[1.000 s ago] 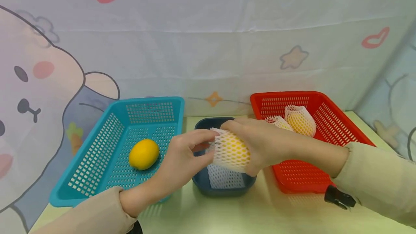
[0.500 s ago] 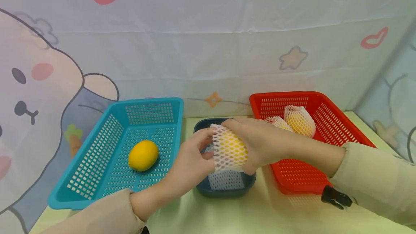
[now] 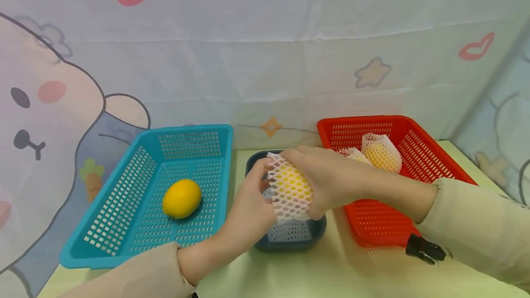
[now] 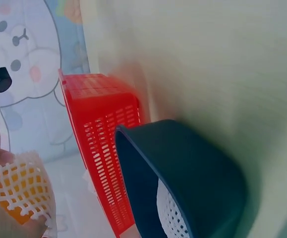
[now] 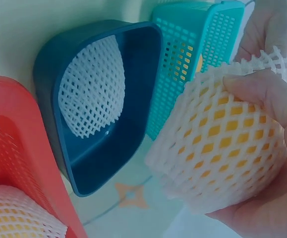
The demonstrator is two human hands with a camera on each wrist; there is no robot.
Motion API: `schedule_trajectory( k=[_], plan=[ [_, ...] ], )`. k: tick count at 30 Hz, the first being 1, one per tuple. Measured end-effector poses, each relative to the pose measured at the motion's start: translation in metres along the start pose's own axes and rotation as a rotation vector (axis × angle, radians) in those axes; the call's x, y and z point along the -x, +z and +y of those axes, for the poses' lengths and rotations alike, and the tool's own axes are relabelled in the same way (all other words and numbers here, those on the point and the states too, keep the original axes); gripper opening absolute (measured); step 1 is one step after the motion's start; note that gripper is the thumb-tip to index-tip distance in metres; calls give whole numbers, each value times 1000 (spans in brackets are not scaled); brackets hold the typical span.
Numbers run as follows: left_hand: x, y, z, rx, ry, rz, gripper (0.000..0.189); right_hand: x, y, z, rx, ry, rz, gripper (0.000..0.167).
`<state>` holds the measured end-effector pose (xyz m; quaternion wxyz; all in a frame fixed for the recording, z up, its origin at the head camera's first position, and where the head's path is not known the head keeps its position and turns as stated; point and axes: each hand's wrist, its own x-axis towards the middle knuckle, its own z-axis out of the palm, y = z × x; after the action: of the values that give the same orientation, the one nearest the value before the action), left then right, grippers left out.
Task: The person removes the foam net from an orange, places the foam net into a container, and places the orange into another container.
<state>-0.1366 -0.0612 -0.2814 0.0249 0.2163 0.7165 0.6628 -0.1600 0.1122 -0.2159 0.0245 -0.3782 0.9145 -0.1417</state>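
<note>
Over the dark blue bowl (image 3: 285,246), my right hand (image 3: 327,178) grips a yellow lemon-like fruit (image 3: 291,185) wrapped in a white foam net (image 5: 222,144). Thumb and fingers of my left hand (image 3: 247,210) pinch the left, loose end of that net; its fingertips are partly hidden behind the mesh. In the right wrist view, the net covers most of the fruit and its yellow shows through the holes. A spare foam net (image 5: 93,89) lies flat inside the bowl.
A teal basket (image 3: 188,134) with one bare yellow fruit (image 3: 182,198) stands on the left. On the right, a red basket (image 3: 364,122) holds netted fruits (image 3: 382,153), partly behind my right forearm. A printed cloth (image 3: 248,72) hangs behind the table (image 3: 331,270).
My left hand has moved right and slightly up, its fingers spreading along the net's end. Net and fruit have tilted slightly upward, while my right hand has shifted only a little.
</note>
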Motion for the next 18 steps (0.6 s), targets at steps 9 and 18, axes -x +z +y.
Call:
schedule_trajectory(
  k=[9, 18],
  plan=[
    [-1, 2, 3, 58, 7, -14, 67, 0, -5, -2, -14, 6, 16, 79],
    [-2, -1, 4, 88, -1, -25, 68, 1, -7, -5, -55, 17, -13, 74]
  ],
)
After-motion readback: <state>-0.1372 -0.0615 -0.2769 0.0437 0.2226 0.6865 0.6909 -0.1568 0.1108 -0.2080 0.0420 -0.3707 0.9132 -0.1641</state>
